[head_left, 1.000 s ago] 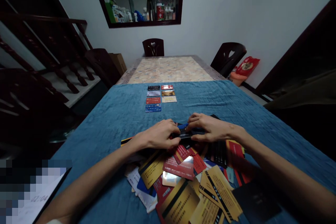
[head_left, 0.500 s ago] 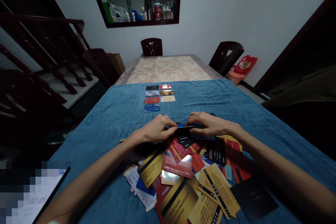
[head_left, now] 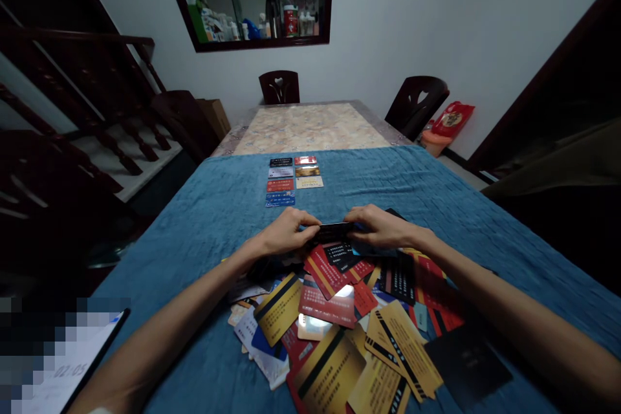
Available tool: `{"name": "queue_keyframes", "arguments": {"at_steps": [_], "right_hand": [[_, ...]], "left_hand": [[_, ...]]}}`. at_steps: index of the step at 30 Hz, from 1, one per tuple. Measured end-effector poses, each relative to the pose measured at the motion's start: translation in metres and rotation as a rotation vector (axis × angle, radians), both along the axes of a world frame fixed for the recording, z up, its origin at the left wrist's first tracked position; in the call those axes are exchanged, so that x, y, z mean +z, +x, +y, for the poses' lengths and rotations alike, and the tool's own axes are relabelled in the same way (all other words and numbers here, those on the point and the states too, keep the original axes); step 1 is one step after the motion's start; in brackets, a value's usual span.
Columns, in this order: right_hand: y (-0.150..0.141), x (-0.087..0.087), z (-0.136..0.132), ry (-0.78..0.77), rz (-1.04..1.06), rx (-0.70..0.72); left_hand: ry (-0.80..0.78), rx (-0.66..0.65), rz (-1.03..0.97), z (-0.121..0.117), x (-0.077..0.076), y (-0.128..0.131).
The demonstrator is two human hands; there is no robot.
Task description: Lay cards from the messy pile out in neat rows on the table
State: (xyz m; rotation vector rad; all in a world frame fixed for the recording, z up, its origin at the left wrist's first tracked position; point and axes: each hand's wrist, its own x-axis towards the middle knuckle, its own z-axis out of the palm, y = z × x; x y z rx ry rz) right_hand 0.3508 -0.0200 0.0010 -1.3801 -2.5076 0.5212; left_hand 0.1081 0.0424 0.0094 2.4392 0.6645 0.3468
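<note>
A black card (head_left: 334,229) is held level between both hands, just above the far edge of a loose pile. My left hand (head_left: 290,230) pinches its left end between thumb and fingers. At the other end my right hand (head_left: 376,226) grips it the same way, its fingertips partly hidden behind the card. Beneath lie overlapping cards: a red card with a gold stripe (head_left: 330,275), a gold card (head_left: 278,310), a yellow card (head_left: 408,348) and a large black card (head_left: 466,365), among several others. Farther off, cards lie in two columns, with a blue card (head_left: 280,199) nearest.
A blue cloth (head_left: 194,220) covers the near part of the table, and patterned marble (head_left: 315,126) shows beyond it. A device with a lit screen (head_left: 72,362) lies at lower left. Dark chairs (head_left: 418,103) stand around the table.
The black card has tilted so that more of its face shows. My left hand has shifted slightly left, exposing more of the card between the hands.
</note>
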Motion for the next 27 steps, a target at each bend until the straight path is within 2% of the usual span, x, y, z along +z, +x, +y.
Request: {"name": "queue_keyframes", "arguments": {"at_steps": [11, 27], "right_hand": [[0.004, -0.001, 0.002, 0.042, 0.053, -0.065], [0.000, -0.012, 0.011, 0.299, 0.357, -0.228]], "left_hand": [[-0.019, 0.022, -0.020, 0.003, -0.002, -0.001], [0.043, 0.063, -0.035, 0.010, -0.010, 0.001]]}}
